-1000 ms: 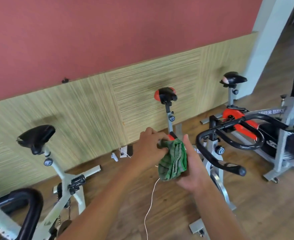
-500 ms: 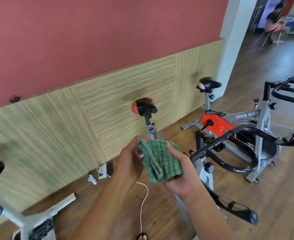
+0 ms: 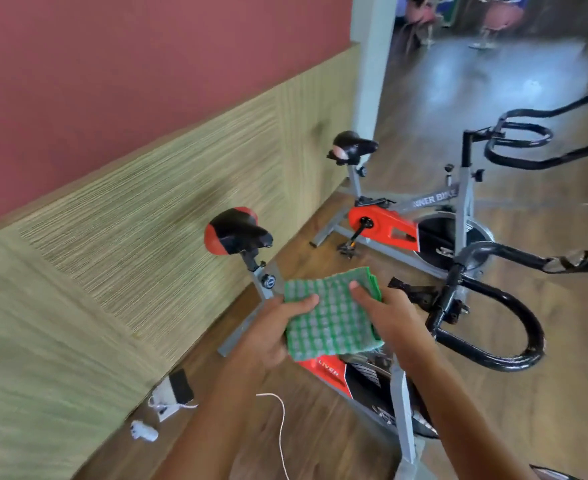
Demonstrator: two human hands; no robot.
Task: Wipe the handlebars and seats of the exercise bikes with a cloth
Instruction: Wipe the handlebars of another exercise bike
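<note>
I hold the cloth spread between both hands. My left hand pinches its left edge, thumb on top, and my right hand grips its right edge. The near handlebar lies just right. The seat stands beyond on the left, and a second bike is farther off.

Near handlebar cut by right edge, cloth hiding most fingers, perhaps 2 blurred figures

The grey frame tube of the far exercise bike carries white lettering reading "NNER BIKE", its first letters blurred. The red side panel of the near exercise bike shows "LIVEN" in white. White markings on the black panel beside it are too blurred to read.
</note>
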